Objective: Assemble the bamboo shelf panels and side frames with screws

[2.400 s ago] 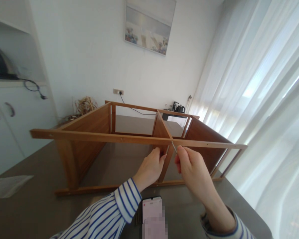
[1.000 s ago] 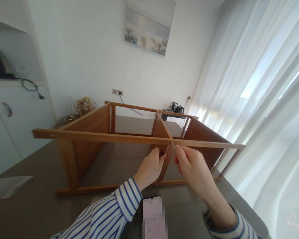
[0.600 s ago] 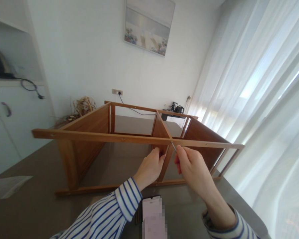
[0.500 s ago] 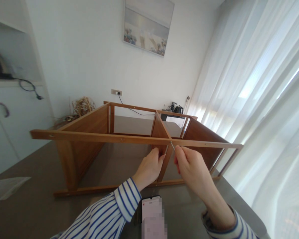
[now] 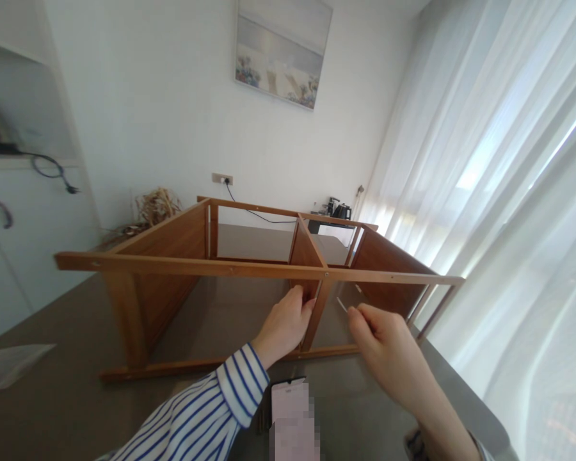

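A wooden shelf frame [image 5: 187, 265] lies on its side on the table. My left hand [image 5: 288, 323] is closed around the edge of its middle shelf [image 5: 319, 307], just below the front rail; the fingertips are partly hidden behind the wood. In my right hand [image 5: 381, 336], the fingers are pinched on a thin metal hex key [image 5: 342, 304]. Its tip points up and left, apart from the rail. A small screw head [image 5: 326, 274] shows in the rail where the middle shelf meets it. The screw and the key tip do not touch.
A phone [image 5: 292, 416] lies on the table [image 5: 355, 410] close to me. At the left is a clear plastic bag [image 5: 12, 365]. Dried plants [image 5: 158, 208] and a black kettle [image 5: 344, 211] stand beyond the frame. White curtains [image 5: 523, 192] hang at the right.
My right hand has drawn back, down and to the right, bringing the hex key out of the screw in the rail. My left hand keeps its hold on the middle shelf.
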A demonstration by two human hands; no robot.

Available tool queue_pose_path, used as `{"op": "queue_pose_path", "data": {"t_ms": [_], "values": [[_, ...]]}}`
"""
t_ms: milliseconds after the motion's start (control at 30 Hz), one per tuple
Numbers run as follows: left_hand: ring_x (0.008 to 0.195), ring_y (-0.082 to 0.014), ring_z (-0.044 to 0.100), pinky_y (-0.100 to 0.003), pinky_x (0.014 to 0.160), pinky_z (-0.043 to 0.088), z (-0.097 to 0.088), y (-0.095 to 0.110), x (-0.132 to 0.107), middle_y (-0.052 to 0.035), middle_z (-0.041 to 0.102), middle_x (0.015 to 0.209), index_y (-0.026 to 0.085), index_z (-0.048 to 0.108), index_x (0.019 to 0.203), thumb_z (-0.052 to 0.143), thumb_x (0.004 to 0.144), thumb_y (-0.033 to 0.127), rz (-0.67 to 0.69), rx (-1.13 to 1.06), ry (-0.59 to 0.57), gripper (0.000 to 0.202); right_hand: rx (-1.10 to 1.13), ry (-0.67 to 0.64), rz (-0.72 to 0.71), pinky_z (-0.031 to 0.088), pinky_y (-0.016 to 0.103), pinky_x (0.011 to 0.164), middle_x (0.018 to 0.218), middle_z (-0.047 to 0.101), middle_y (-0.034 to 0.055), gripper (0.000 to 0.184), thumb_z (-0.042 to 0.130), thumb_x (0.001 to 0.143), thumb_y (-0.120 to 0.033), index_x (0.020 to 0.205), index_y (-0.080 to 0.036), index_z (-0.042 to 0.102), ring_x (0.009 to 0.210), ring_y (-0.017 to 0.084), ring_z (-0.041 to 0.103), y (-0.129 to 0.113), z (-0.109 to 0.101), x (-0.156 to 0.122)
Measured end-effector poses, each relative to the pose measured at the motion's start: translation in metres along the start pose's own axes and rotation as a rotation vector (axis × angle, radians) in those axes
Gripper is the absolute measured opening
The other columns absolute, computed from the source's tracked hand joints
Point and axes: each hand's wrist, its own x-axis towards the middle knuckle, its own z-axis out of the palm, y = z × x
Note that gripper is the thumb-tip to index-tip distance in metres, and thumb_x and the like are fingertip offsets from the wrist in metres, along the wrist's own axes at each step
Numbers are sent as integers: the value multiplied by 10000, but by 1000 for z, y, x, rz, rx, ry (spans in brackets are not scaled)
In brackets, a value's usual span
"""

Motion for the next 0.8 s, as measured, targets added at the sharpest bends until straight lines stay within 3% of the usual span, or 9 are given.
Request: {"op": "queue_pose_path", "data": {"t_ms": [200, 333, 533, 800], "values": [[925, -225, 640, -314, 769, 452, 0, -3, 0, -113, 648, 1032, 188, 535, 1009, 398, 913, 342, 19, 23, 9, 227, -299, -244, 99, 275, 258, 536, 626, 641, 32, 345, 357, 927, -276, 638, -202, 530, 596, 157, 600, 69, 50, -42], [930, -221, 633, -303, 764, 447, -6, -9, 0, -102, 660, 1010, 189, 553, 976, 433, 893, 349, 86, 74, -15, 217, -473, -335, 164, 318, 263, 546, 726, 703, 84, 346, 346, 936, -277, 738, -213, 623, 700, 214, 673, 98, 76, -64], [800, -224, 643, -296, 671, 438, -23, -22, -7, -103, 684, 903, 183, 614, 904, 429, 872, 453, 116, 257, -173, 328, -537, -348, 177, 359, 270, 549, 760, 715, 91, 336, 344, 942, -290, 795, -218, 638, 728, 247, 691, 108, 85, -73], [893, -239, 644, -316, 781, 451, -30, -46, -29, -110, 683, 970, 179, 685, 912, 474, 847, 369, 100, 511, -384, 291, -610, -400, 156, 403, 281, 564, 805, 713, 90, 296, 348, 932, -325, 856, -220, 613, 731, 261, 688, 113, 87, -69]]}}
